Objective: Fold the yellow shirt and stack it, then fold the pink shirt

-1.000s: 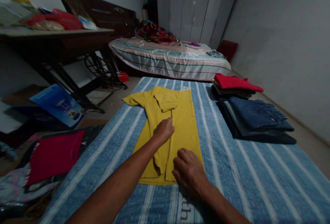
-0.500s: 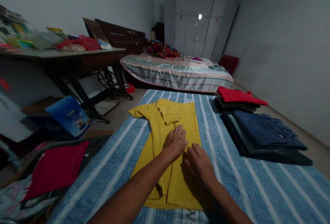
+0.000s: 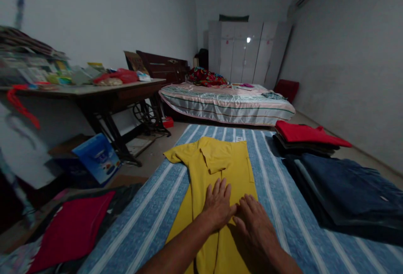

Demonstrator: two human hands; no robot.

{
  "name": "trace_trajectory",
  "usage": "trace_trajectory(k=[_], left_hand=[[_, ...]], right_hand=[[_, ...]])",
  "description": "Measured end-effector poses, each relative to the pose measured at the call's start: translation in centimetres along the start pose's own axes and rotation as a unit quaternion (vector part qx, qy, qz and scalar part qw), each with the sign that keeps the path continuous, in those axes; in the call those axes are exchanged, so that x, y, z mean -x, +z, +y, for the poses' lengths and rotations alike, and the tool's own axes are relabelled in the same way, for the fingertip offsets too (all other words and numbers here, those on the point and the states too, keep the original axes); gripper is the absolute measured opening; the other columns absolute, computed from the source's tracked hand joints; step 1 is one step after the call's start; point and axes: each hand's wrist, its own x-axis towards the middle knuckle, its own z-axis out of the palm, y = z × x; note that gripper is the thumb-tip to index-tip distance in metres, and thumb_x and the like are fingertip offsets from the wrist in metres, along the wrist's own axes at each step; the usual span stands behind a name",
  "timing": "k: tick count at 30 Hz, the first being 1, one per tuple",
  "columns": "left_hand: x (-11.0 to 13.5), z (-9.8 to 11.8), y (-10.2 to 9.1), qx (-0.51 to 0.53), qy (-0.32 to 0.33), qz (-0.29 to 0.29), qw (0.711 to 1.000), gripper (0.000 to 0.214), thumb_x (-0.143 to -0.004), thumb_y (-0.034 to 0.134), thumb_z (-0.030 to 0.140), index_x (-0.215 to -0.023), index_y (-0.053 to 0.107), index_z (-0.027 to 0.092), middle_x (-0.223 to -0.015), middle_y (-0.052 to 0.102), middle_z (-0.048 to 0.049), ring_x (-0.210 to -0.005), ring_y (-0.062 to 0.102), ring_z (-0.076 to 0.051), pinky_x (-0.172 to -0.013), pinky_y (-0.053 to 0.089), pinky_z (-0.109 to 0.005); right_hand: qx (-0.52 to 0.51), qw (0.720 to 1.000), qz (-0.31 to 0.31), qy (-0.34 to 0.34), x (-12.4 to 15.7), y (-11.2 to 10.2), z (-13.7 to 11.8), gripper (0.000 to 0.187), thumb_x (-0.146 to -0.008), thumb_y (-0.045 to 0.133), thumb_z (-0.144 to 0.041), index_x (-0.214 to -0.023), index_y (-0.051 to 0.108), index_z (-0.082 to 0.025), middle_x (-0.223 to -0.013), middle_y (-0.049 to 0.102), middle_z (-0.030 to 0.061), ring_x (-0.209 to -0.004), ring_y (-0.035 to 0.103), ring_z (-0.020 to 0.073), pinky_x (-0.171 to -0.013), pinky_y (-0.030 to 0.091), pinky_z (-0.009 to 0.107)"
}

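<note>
A yellow short-sleeved shirt (image 3: 201,181) lies spread on the blue-and-white striped sheet, its right part folded inward with one sleeve laid over the middle. My left hand (image 3: 218,204) rests flat on the middle of the shirt, fingers spread, just below that sleeve. Close beside it, my right hand (image 3: 253,219) lies on the shirt's right side with its fingers stretched forward. The two thumbs nearly meet. My forearms cover the lower part of the shirt, whose bottom edge runs out of view.
On the right of the striped sheet (image 3: 283,190) are folded jeans (image 3: 343,185) and a pile topped by a red garment (image 3: 308,133). Left stand a sewing-machine table (image 3: 94,91), a blue box (image 3: 97,158) and a red cloth (image 3: 72,227). A bed (image 3: 226,106) and wardrobe (image 3: 242,51) are behind.
The view has tilted up, so everything sits lower in the picture. My left hand has spread its fingers on the shirt, and the two hands are now closer together.
</note>
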Motion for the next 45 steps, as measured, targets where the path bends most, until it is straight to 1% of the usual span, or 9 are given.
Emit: trace_trajectory(k=[5, 9, 13, 19, 22, 26, 32, 38, 45], left_hand=[[-0.2, -0.7, -0.3, 0.020, 0.016, -0.015, 1.000, 0.065, -0.083, 0.047, 0.041, -0.143, 0.039, 0.018, -0.156, 0.023, -0.0149, -0.145, 0.013, -0.031, -0.116, 0.012, -0.055], [-1.8, -3.6, -2.0, 0.076, 0.065, 0.082, 0.992, 0.037, -0.086, 0.048, 0.037, -0.119, 0.059, 0.022, -0.138, 0.051, -0.0121, -0.132, 0.041, -0.025, -0.112, 0.029, -0.042], [-4.3, -9.3, -6.0, 0.037, -0.143, 0.174, 0.974, 0.023, -0.086, 0.049, 0.027, -0.103, 0.061, 0.017, -0.109, 0.065, -0.0131, -0.108, 0.058, -0.024, -0.095, 0.043, -0.034], [-5.2, -18.0, -9.6, 0.121, -0.420, 0.108, 0.893, 0.034, -0.087, 0.047, 0.043, -0.066, 0.059, 0.018, -0.071, 0.069, -0.0129, -0.077, 0.069, -0.027, -0.063, 0.049, -0.030], [-4.9, -19.3, -9.0, 0.349, -0.456, 0.115, 0.810, 0.036, -0.086, 0.049, 0.046, -0.066, 0.058, 0.017, -0.062, 0.067, -0.0108, -0.060, 0.067, -0.024, -0.052, 0.049, -0.029], [-5.3, -18.6, -8.1, 0.628, -0.413, 0.230, 0.618, 0.015, -0.084, 0.058, 0.030, -0.086, 0.059, 0.015, -0.080, 0.071, -0.0096, -0.068, 0.069, -0.020, -0.060, 0.056, -0.031], [-7.4, -18.2, -7.7, 0.788, -0.337, 0.313, 0.410, 0.007, -0.087, 0.052, 0.017, -0.083, 0.058, 0.017, -0.071, 0.067, -0.0022, -0.061, 0.066, -0.012, -0.063, 0.056, -0.023], [-10.0, -18.1, -9.9, 0.799, -0.302, 0.313, 0.415, 0.012, -0.076, 0.056, 0.001, -0.074, 0.061, 0.012, -0.060, 0.066, -0.0041, -0.053, 0.066, -0.016, -0.061, 0.057, -0.027], [-10.7, -15.3, -13.3, 0.781, -0.179, 0.350, 0.486, 0.007, -0.069, 0.065, 0.006, -0.075, 0.065, 0.010, -0.066, 0.070, -0.0060, -0.062, 0.069, -0.019, -0.066, 0.059, -0.031]], right_hand=[[0.007, 1.000, 0.006, 0.013, -6.9, 0.5, 1.7, 0.038, -0.089, 0.050, -0.033, -0.120, 0.060, -0.014, -0.132, 0.056, 0.0195, -0.126, 0.049, 0.0311, -0.102, 0.042, 0.045], [0.001, 1.000, 0.010, -0.002, -11.9, 1.7, 2.8, 0.035, -0.089, 0.051, -0.032, -0.120, 0.061, -0.017, -0.131, 0.057, 0.0179, -0.124, 0.051, 0.0298, -0.102, 0.042, 0.041], [-0.041, 0.998, 0.003, -0.039, -14.5, 3.1, 2.8, 0.034, -0.089, 0.051, -0.034, -0.117, 0.061, -0.017, -0.127, 0.059, 0.0159, -0.121, 0.053, 0.0291, -0.100, 0.043, 0.043], [-0.069, 0.993, -0.026, -0.093, -18.4, 4.1, 1.1, 0.034, -0.091, 0.046, -0.032, -0.117, 0.060, -0.015, -0.127, 0.058, 0.0151, -0.120, 0.050, 0.0272, -0.101, 0.039, 0.040], [-0.076, 0.986, -0.063, -0.137, -21.5, 4.3, 0.0, 0.029, -0.094, 0.042, -0.031, -0.111, 0.060, -0.016, -0.125, 0.058, 0.0128, -0.116, 0.051, 0.0246, -0.100, 0.038, 0.037], [-0.071, 0.981, -0.097, -0.150, -24.8, 5.7, -1.2, 0.027, -0.096, 0.036, -0.026, -0.104, 0.060, -0.017, -0.115, 0.060, 0.0100, -0.108, 0.052, 0.0208, -0.095, 0.038, 0.034], [-0.068, 0.982, -0.100, -0.144, -25.1, 8.1, -1.8, 0.021, -0.094, 0.040, -0.025, -0.099, 0.059, -0.017, -0.106, 0.060, 0.0091, -0.103, 0.052, 0.0198, -0.092, 0.036, 0.033], [-0.074, 0.982, -0.112, -0.133, -25.0, 8.5, -1.7, 0.025, -0.096, 0.036, -0.030, -0.106, 0.057, -0.020, -0.114, 0.057, 0.0095, -0.111, 0.048, 0.0205, -0.096, 0.034, 0.034], [-0.058, 0.984, -0.122, -0.117, -25.2, 8.2, -2.2, 0.029, -0.096, 0.033, -0.033, -0.108, 0.056, -0.019, -0.119, 0.056, 0.0114, -0.115, 0.046, 0.0239, -0.097, 0.034, 0.038]])
